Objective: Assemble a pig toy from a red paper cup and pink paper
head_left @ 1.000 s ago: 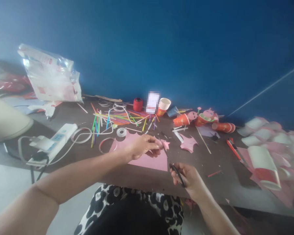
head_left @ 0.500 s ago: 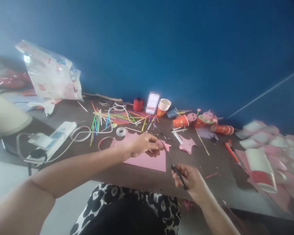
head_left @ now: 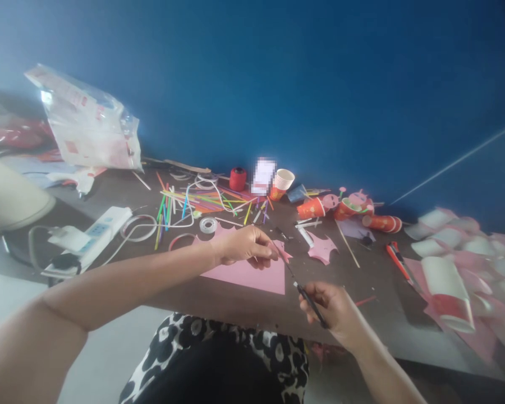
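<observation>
My left hand point(head_left: 249, 247) pinches a small pink paper piece point(head_left: 283, 252) with a pointed edge, held above the table. Closed around the black handles of a pair of scissors point(head_left: 311, 303) is my right hand point(head_left: 330, 308). The blades reach up and left to the small piece; whether they are cutting into it I cannot tell. Under my left hand lies a larger pink sheet point(head_left: 252, 280) with a scalloped upper edge, partly hidden by the hand and forearm. A pink paper scrap with curved cut-outs point(head_left: 322, 248) rests to the right.
Coloured sticks point(head_left: 210, 199) lie at the back left, near a power strip point(head_left: 95, 238) and cable. Stacked paper cups point(head_left: 283, 182) stand by the wall. Red decorated cups point(head_left: 311, 208) lie right of them. A red utility knife point(head_left: 399, 261) and many white cups point(head_left: 446, 289) are far right.
My right hand and the scissors have shifted slightly right and down. The small pink piece has tilted a little in my left hand, which stays in nearly the same place.
</observation>
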Available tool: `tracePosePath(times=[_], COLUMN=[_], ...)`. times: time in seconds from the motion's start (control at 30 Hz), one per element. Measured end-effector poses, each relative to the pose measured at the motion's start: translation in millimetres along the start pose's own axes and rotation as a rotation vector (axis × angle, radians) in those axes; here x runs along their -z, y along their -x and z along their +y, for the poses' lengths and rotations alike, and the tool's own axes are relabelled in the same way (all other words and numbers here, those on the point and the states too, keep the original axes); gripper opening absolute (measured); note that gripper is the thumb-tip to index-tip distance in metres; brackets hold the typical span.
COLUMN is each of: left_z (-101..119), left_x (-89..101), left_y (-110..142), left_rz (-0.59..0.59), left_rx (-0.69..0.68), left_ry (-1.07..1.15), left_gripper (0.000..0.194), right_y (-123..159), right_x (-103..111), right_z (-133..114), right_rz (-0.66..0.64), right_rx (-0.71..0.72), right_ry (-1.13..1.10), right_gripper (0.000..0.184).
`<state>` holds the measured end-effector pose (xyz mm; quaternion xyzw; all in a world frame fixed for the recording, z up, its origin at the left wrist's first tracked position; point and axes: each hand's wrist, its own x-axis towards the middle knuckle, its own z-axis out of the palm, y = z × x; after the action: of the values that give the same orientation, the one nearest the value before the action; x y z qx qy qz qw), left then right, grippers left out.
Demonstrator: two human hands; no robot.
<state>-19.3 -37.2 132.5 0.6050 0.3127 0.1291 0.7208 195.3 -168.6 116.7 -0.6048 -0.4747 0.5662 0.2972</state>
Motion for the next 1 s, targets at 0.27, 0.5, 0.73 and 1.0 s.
tracePosePath(times=[0.27, 0.5, 0.73, 1.0], left_z=[-3, 4, 0, -7], left_x=[4.4, 5.4, 0.4, -5.0], left_y=[0, 5, 6, 9], left_rz=[-0.021, -0.022, 0.055, 0.103], left_rx=[0.004, 0.029, 0.050, 0.050], left_ry=[-0.016, -0.041, 0.137, 0.274], left_gripper=[0.018, 0.021, 0.021, 0.023], right_y=[-1, 0, -2, -2], right_x=[2, 1, 1, 1], right_z=[-5, -7, -8, -9], right_rz=[-0.002, 0.014, 0.040, 0.039], right_rx=[-0.009, -0.028, -0.032, -0.039], right_ry=[0.025, 0.028, 0.024, 0.033], right_gripper=[0.021, 0.026, 0.027, 0.027])
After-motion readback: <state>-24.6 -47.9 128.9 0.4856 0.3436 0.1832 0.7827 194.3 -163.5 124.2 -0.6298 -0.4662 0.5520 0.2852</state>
